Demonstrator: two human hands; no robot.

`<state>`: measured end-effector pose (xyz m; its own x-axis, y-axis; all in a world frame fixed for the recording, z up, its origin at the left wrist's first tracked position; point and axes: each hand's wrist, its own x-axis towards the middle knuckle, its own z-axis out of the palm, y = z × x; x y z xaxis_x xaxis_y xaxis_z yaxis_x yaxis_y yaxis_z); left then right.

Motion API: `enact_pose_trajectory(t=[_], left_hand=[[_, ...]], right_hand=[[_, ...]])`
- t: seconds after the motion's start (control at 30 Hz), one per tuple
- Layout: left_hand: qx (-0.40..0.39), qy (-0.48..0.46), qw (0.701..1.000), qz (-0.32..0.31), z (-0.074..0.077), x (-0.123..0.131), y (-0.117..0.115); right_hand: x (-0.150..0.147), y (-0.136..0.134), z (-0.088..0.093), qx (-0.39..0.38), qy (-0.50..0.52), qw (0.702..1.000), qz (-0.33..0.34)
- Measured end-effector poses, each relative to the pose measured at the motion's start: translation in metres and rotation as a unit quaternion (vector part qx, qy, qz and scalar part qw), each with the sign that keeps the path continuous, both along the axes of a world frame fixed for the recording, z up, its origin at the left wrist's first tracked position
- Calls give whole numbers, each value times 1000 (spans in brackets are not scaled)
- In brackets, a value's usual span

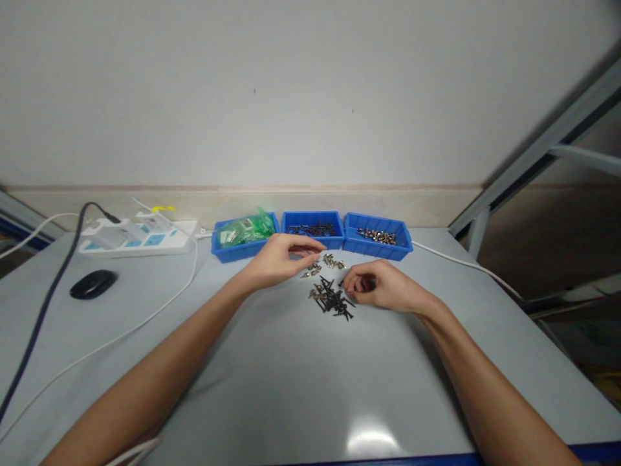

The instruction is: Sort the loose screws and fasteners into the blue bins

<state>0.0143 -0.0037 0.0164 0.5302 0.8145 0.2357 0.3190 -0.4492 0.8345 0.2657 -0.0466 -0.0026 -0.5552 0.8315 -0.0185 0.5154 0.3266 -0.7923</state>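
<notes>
A pile of black screws (332, 301) lies on the grey table (291, 375), with a few silvery fasteners (334, 262) just behind it. My left hand (279, 259) hovers at the silvery pieces, fingers bent and close together over them. My right hand (381, 285) rests beside the black pile with its fingers curled in a pinch on something I cannot make out. Behind both hands stand three blue bins: the left bin (228, 249) holds green packets, the middle bin (313, 220) black screws, the right bin (378, 244) silvery parts.
A white power strip (136, 238) with cables lies at the back left. A black mouse (93, 283) sits in front of it. A dark cable (39, 323) and a white cable (145, 320) cross the left side. A metal frame (533, 162) rises at the right.
</notes>
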Motion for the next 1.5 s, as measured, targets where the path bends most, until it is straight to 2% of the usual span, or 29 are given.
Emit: enact_pose_trajectory(t=[0.1, 0.2, 0.33, 0.57, 0.83, 1.07, 1.23, 1.4, 1.5], left_hand=[[41, 62, 997, -29, 4, 2, -5], [65, 94, 992, -58, 7, 4, -9], [69, 102, 990, -62, 9, 5, -12], [77, 105, 989, -66, 9, 5, -13], [72, 114, 987, -82, 11, 5, -13], [71, 107, 990, -58, 7, 3, -10], [-1, 62, 997, -47, 4, 7, -10], [-48, 40, 997, -45, -2, 9, -8], [-54, 43, 997, -46, -7, 10, -8]], right_hand=[[-1, 1, -2, 22, -10, 999, -21], [-2, 1, -4, 78, 5, 996, -45], [-3, 2, -8, 124, -11, 992, -30], [-4, 5, -16, 113, -8, 993, -39], [-1, 6, -15, 101, 20, 993, -52], [-1, 5, -10, 88, 72, 989, -92], [-6, 6, -7, 39, 182, 973, -134], [-7, 8, -6, 33, 208, 964, -160], [-8, 7, -7, -3, 235, 958, -162]])
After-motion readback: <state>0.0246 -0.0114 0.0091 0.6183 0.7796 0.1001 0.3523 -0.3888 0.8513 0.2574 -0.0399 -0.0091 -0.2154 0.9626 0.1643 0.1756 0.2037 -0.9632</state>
